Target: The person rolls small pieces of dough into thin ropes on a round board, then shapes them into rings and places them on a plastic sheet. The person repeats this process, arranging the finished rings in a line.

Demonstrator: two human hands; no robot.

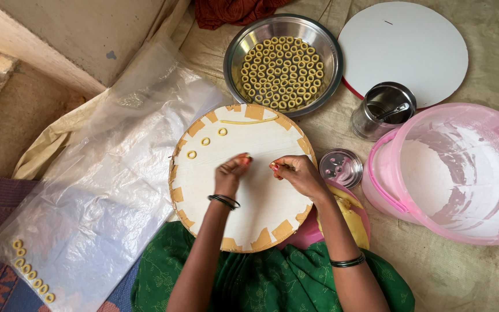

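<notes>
Here both hands (231,173) (297,172) pinch dough on the round board (261,208).

Both hands (261,170) — round board (261,214)

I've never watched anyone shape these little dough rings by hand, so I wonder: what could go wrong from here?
Three things, perhaps. The round board seems to rest on the lap, so a tilt might slide the three finished rings off. The thin dough strip near the board's far edge could dry and crack. The left hand and right hand work fingertip to fingertip, so a hard pinch might squash the ring.
</notes>
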